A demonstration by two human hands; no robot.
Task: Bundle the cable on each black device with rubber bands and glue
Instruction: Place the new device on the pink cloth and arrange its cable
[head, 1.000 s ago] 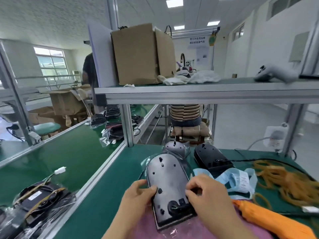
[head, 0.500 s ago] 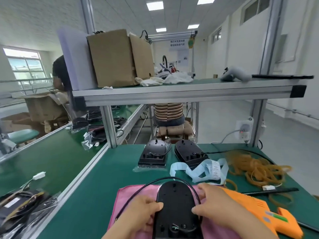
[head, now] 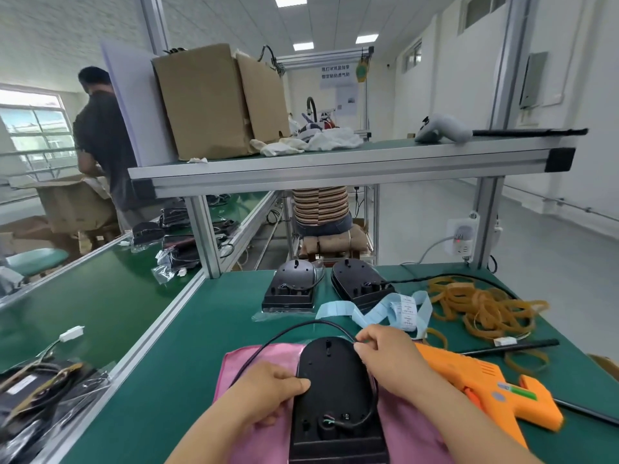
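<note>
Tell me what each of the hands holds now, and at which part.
The left hand grips the black device by its left edge; the right hand pinches its cable beside the device's rounded far end.

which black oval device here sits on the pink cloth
The nearest black oval device, gripped by the left hand, its black cable pinched by the right hand. The back-left device and back-right device sit off the pink cloth.

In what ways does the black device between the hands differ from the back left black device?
The near device lies on the pink cloth; the back left device lies on clear film. The left hand grips the near device and the right hand pinches its cable; no hand touches the back left device. Both are black, with rounded far ends.
</note>
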